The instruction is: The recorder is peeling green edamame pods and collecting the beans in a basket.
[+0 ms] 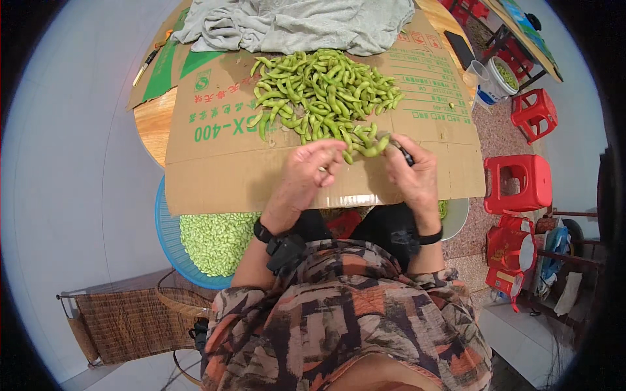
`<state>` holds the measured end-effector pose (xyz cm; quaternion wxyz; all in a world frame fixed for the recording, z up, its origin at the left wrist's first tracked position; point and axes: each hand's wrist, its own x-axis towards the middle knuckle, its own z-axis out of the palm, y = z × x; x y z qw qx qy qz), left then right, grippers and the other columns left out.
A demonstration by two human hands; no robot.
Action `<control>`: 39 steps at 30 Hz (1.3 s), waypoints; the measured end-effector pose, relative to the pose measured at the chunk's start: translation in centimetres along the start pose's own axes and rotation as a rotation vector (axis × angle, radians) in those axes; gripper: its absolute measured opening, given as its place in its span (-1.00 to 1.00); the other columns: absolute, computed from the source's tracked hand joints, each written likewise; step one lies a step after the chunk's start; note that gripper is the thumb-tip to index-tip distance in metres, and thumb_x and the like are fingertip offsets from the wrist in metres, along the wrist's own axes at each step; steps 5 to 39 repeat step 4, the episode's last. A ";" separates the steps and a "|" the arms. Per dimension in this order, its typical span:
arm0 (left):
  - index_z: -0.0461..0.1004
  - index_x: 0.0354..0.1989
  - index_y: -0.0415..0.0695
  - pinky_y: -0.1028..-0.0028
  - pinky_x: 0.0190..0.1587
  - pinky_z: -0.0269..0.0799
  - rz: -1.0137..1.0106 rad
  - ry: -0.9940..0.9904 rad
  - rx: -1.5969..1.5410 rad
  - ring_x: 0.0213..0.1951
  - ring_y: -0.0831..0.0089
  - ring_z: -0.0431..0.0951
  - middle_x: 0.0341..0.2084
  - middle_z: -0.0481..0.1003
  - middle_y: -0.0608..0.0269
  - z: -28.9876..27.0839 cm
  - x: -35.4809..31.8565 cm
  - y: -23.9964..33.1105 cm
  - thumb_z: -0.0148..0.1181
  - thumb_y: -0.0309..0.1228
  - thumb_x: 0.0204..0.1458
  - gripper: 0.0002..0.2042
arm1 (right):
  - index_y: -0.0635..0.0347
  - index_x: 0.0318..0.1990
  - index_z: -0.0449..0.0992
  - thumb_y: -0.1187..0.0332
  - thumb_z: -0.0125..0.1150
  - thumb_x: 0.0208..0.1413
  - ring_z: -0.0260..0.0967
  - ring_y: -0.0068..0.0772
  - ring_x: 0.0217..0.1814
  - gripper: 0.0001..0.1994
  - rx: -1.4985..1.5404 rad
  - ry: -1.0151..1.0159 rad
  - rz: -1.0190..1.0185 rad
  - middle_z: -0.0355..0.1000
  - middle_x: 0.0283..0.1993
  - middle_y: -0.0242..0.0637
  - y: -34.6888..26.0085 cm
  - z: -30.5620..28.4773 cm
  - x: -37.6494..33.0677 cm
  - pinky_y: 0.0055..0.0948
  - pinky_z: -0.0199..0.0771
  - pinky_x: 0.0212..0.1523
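A pile of green soybean pods (326, 85) lies on a flattened cardboard sheet (222, 176) on the table. My left hand (312, 171) is at the pile's near edge, thumb and fingers closed in a pinch; what they hold, if anything, I cannot make out. To its right, my right hand (414, 173) is closed around a small black-handled tool (406, 156), whose working end is hidden. A curved pod (376, 148) reaches to the right fingertips; whether they grip it is unclear. Below the cardboard at the left, a blue basket (164, 225) holds shelled green beans (218, 244).
A grey cloth (293, 26) covers the far side of the cardboard. A pale bowl (458, 218) is partly under the right edge. A box cutter (149, 64) lies far left, a black phone-like slab (459, 49) far right. Red stools (518, 182) stand on the floor at right.
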<state>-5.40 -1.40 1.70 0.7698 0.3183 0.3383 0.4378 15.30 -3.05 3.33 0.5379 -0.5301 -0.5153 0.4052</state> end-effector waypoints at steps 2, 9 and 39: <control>0.44 -0.07 -0.35 0.70 -0.50 0.24 0.072 0.042 0.159 -0.52 0.65 0.35 -0.47 0.43 0.36 -1.7 0.3 1.1 0.05 -0.43 0.15 -0.74 | 0.31 -0.12 0.55 0.54 0.08 0.10 0.29 -0.72 -0.39 -0.79 -0.154 -0.185 0.067 0.49 -0.38 -0.40 -1.2 -2.4 0.2 -0.66 0.31 -0.40; 0.46 0.00 -0.24 0.59 -0.32 0.37 0.154 0.278 0.717 -0.42 0.54 0.45 -0.31 0.52 0.32 -1.5 0.9 2.1 0.10 -0.36 0.15 -0.71 | 0.27 -0.10 0.56 0.49 0.06 0.10 0.53 -0.48 -0.24 -0.76 -0.450 -0.179 0.013 0.58 -0.24 -0.15 -0.9 -3.9 0.6 -0.66 0.43 -0.24; 0.46 0.00 -0.24 0.59 -0.32 0.37 0.154 0.278 0.717 -0.42 0.54 0.45 -0.31 0.52 0.32 -1.5 0.9 2.1 0.10 -0.36 0.15 -0.71 | 0.27 -0.10 0.56 0.49 0.06 0.10 0.53 -0.48 -0.24 -0.76 -0.450 -0.179 0.013 0.58 -0.24 -0.15 -0.9 -3.9 0.6 -0.66 0.43 -0.24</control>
